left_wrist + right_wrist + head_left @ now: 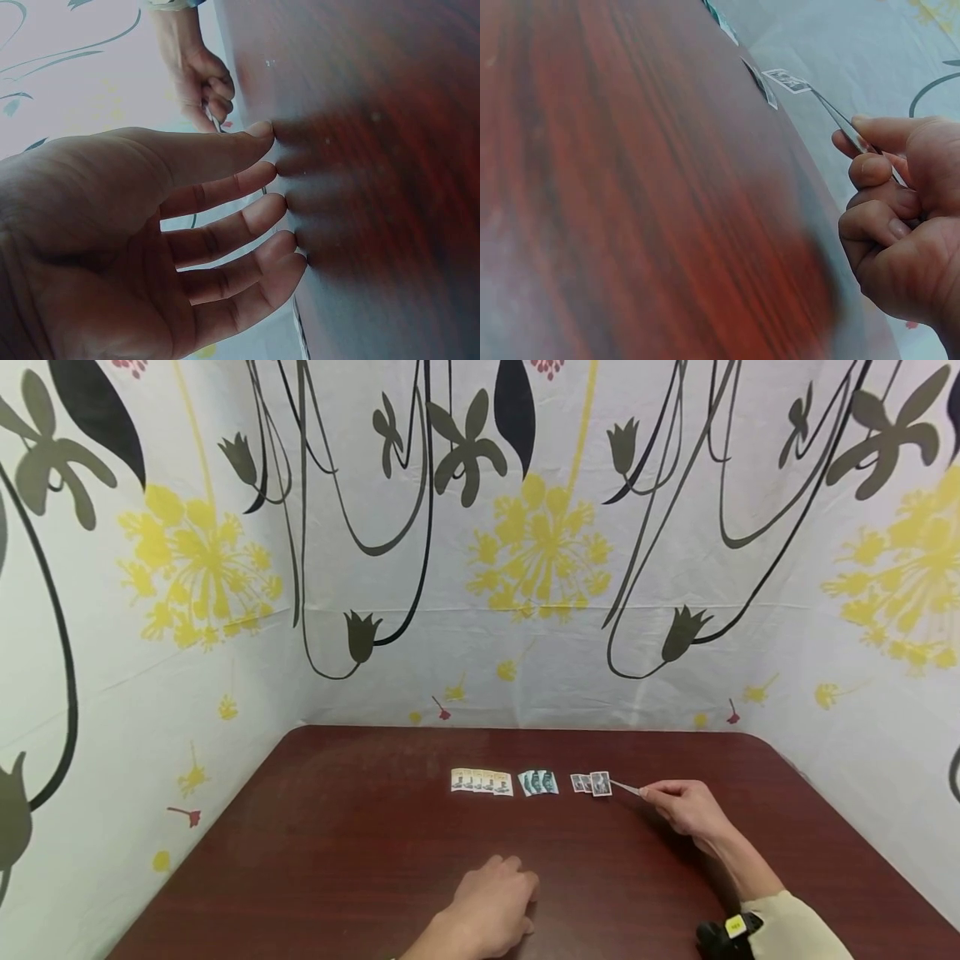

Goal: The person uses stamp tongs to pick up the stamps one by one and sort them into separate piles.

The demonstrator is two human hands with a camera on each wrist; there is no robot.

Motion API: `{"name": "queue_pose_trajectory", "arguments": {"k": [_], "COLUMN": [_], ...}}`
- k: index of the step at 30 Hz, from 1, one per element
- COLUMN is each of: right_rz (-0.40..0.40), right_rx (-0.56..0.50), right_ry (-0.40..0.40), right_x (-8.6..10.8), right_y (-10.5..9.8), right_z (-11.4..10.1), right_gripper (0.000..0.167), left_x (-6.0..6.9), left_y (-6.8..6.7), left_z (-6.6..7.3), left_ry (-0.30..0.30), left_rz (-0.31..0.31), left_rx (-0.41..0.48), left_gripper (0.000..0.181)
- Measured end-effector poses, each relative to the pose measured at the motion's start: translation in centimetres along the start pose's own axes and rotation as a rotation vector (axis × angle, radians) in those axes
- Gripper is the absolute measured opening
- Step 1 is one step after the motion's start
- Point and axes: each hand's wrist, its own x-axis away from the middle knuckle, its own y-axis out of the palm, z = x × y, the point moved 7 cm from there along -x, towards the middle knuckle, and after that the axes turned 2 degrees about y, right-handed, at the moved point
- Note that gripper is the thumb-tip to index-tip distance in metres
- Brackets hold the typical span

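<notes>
My right hand (686,810) pinches a pair of metal tweezers (841,124) between thumb and fingers. At the tweezers' tips is a small grey-and-white stamp (601,783), which the right wrist view shows raised off the table. Just left of it lie overlapping stamps of the same look (580,782). Further left are a fanned group of teal stamps (537,782) and a row of cream-and-yellow stamps (482,781). My left hand (142,232) holds nothing; its fingertips (274,214) touch the tabletop, fingers spread and gently bent.
The dark red-brown table (337,860) has a rounded far edge. White cloth walls (465,560) with plant prints enclose it at the back and sides. A black wrist device with a yellow label (731,935) sits at the right sleeve.
</notes>
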Motion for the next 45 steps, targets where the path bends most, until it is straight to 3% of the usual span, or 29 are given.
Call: {"name": "queue_pose_trajectory", "arguments": {"k": [17, 45], "right_rz": [-0.006, -0.029], "right_rx": [-0.012, 0.075], "right_ry": [0.015, 0.042], "right_x": [-1.2, -1.4], "right_y": [0.6, 0.3], "right_z": [-0.2, 0.2], "right_gripper": [0.032, 0.032], "left_x": [0.1, 0.1], "left_y": [0.0, -0.1], "left_z": [0.0, 0.2], "left_ry": [0.007, -0.005], "left_rz": [0.013, 0.022], "left_rx": [-0.005, -0.003], "left_gripper": [0.021, 0.022]}}
